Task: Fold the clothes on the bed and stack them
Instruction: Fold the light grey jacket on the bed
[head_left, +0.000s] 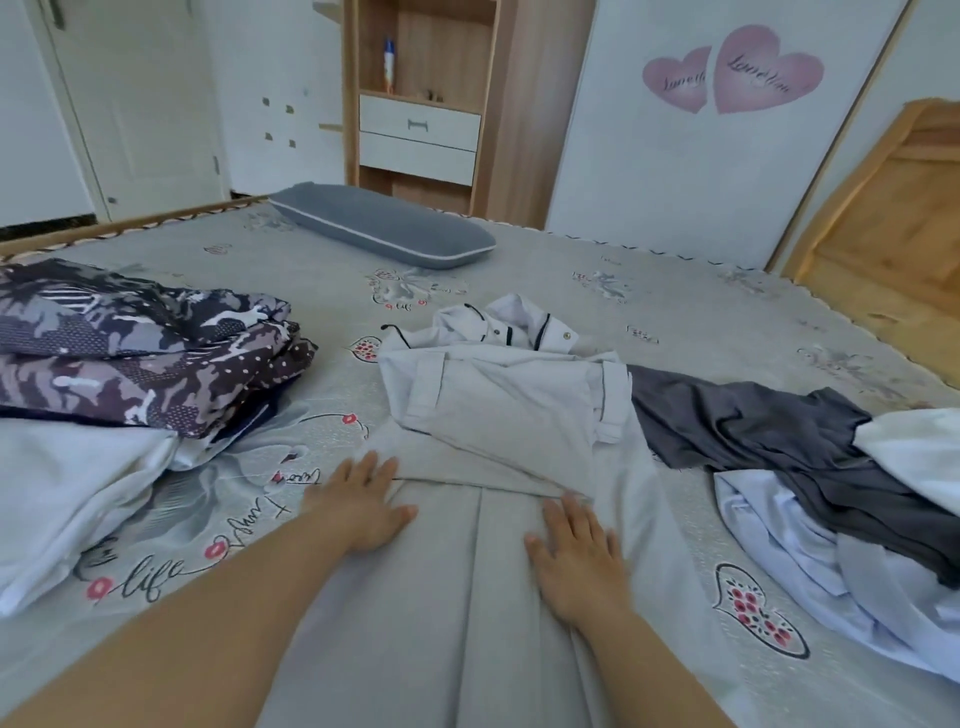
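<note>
Both hands lie flat, fingers straight, gripping nothing: the left hand (363, 501) presses on the near left edge of the grey jacket (498, 415), partly on the bed (675, 312), and the right hand (576, 561) presses on the jacket's lower panel, just right of its centre seam. The jacket is spread between and beyond the hands, its upper part folded back toward them, with the fold edge running just past the fingertips and the collar bunched at the far end. Right of the right hand, touching the jacket's side, lies a dark grey garment (779, 431), draped over a pale blue shirt (810, 566). Left of the left hand, well apart, sits a folded patterned quilt (130, 353) with white cloth (67, 499) nearer. Far beyond the hands lies a grey pillow (384, 226).
</note>
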